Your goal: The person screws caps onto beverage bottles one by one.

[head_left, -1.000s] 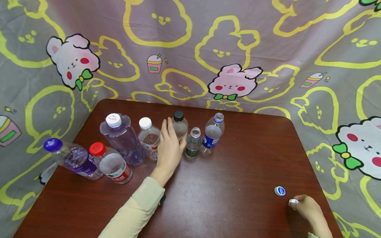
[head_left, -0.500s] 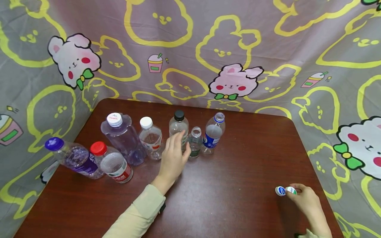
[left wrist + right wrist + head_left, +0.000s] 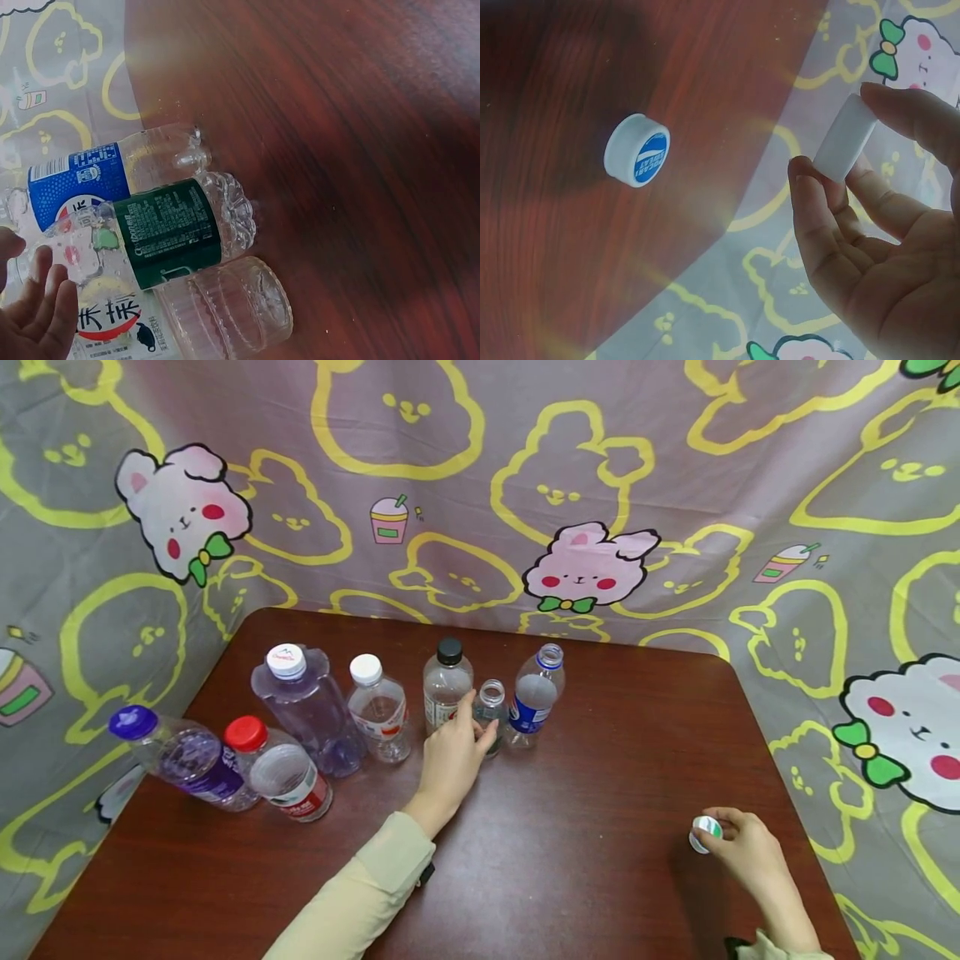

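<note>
My left hand (image 3: 452, 758) is at the small uncapped bottle (image 3: 491, 695), its thumb and fingers spread near the bottle's shoulder. The left wrist view shows that bottle's green label (image 3: 174, 231) and my loosely bent fingers (image 3: 45, 300) beside its upper part. My right hand (image 3: 753, 860) pinches a white bottle cap (image 3: 845, 137) between thumb and fingertips, held above the table. Its top shows white and green in the head view. Below lies a second white bottle cap (image 3: 636, 151) with a blue top, hidden behind the held one in the head view.
An uncapped blue-labelled bottle (image 3: 532, 708) stands right of the small one, a black-capped bottle (image 3: 447, 677) left of it. Further left are a white-capped bottle (image 3: 377, 703), a large ribbed bottle (image 3: 311, 714), a red-capped bottle (image 3: 285, 772) and a purple-capped bottle (image 3: 197, 764).
My left hand has moved right from the black-capped bottle to the small uncapped one. My right hand has lifted its cap and carried it left, over the other cap.
</note>
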`<control>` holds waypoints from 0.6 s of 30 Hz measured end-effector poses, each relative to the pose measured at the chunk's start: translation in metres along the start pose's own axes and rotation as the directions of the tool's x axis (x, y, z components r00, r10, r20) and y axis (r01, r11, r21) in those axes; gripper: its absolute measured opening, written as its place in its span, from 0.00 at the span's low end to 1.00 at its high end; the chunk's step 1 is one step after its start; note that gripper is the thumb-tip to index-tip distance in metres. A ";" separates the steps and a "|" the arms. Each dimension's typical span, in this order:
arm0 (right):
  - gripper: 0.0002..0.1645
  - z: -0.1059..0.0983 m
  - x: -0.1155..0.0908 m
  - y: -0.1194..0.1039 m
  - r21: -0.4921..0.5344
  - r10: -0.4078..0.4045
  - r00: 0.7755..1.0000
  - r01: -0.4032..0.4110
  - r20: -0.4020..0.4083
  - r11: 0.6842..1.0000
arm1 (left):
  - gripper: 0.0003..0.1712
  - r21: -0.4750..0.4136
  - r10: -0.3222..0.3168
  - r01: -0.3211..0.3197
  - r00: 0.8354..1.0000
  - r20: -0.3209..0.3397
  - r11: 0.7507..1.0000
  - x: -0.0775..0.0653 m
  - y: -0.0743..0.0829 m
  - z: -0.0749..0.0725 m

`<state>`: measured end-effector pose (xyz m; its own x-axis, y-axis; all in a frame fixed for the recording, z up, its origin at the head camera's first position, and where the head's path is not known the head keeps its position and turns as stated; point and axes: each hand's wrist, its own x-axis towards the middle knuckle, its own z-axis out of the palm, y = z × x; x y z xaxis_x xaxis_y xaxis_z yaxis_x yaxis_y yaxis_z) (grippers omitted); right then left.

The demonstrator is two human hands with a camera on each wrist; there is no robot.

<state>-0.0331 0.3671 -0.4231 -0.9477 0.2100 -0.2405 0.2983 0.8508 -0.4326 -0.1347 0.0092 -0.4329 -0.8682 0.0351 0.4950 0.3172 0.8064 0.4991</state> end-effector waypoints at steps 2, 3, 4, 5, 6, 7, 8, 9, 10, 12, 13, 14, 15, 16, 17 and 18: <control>0.25 0.001 0.000 -0.003 0.007 -0.003 1.000 0.003 -0.005 1.000 | 0.28 0.009 -0.006 0.006 1.000 0.007 1.000 0.002 0.001 0.002; 0.25 0.001 0.000 -0.004 0.007 -0.008 1.000 0.008 -0.009 1.000 | 0.29 0.014 -0.007 0.007 1.000 0.013 1.000 0.002 0.001 0.002; 0.25 0.002 -0.001 -0.005 0.006 -0.013 1.000 0.013 -0.013 1.000 | 0.29 0.023 -0.008 0.008 1.000 0.020 1.000 0.002 0.001 0.003; 0.24 0.003 -0.001 -0.006 0.005 -0.018 1.000 0.018 -0.015 1.000 | 0.30 0.027 -0.011 0.010 1.000 0.027 1.000 0.003 0.001 0.004; 0.24 0.004 -0.001 -0.006 0.005 -0.025 1.000 0.025 -0.019 1.000 | 0.30 0.033 -0.013 0.012 0.999 0.031 0.999 0.003 0.001 0.005; 0.23 0.005 -0.002 -0.007 0.006 -0.029 0.999 0.029 -0.019 1.000 | 0.31 0.040 -0.014 0.013 0.999 0.034 0.999 0.003 0.001 0.006; 0.23 0.005 -0.002 -0.007 0.008 -0.032 0.999 0.033 -0.018 0.999 | 0.31 0.054 -0.014 0.012 0.999 0.037 0.998 0.003 0.001 0.007; 0.23 0.006 -0.002 -0.008 0.009 -0.035 0.999 0.035 -0.018 0.999 | 0.31 0.068 -0.012 0.009 0.999 0.038 0.998 0.003 0.001 0.007; 0.23 0.006 -0.002 -0.008 0.012 -0.035 0.999 0.035 -0.018 0.999 | 0.32 0.085 -0.009 0.006 0.999 0.039 0.996 0.003 0.001 0.008; 0.23 0.007 -0.002 -0.009 0.017 -0.034 0.999 0.035 -0.015 0.999 | 0.31 0.115 -0.002 -0.002 0.999 0.038 0.993 0.004 0.000 0.010; 0.23 0.007 -0.002 -0.009 0.018 -0.035 0.999 0.035 -0.015 0.999 | 0.30 0.128 0.003 -0.007 0.999 0.036 0.992 0.004 0.000 0.011; 0.22 0.007 -0.003 -0.009 0.020 -0.037 0.999 0.038 -0.018 0.999 | 0.30 0.137 0.008 -0.012 0.999 0.034 0.991 0.003 0.000 0.011; 0.22 0.008 -0.003 -0.009 0.021 -0.040 0.999 0.041 -0.019 0.999 | 0.29 0.138 0.011 -0.015 0.999 0.033 0.990 0.003 0.000 0.011; 0.22 0.008 -0.004 -0.009 0.021 -0.044 0.999 0.044 -0.020 0.999 | 0.28 0.140 0.012 -0.017 0.999 0.035 0.990 0.003 0.001 0.011; 0.22 0.008 -0.004 -0.009 0.022 -0.047 0.999 0.047 -0.019 0.999 | 0.28 0.141 0.014 -0.019 0.999 0.033 0.990 0.003 0.001 0.011; 0.22 0.008 -0.004 -0.009 0.023 -0.050 0.999 0.050 -0.021 0.998 | 0.28 0.141 0.016 -0.021 0.999 0.032 0.990 0.003 0.002 0.011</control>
<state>-0.0305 0.3549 -0.4254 -0.9636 0.1773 -0.2003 0.2527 0.8491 -0.4640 -0.1411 0.0172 -0.4386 -0.8746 0.0672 0.4802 0.2780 0.8809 0.3831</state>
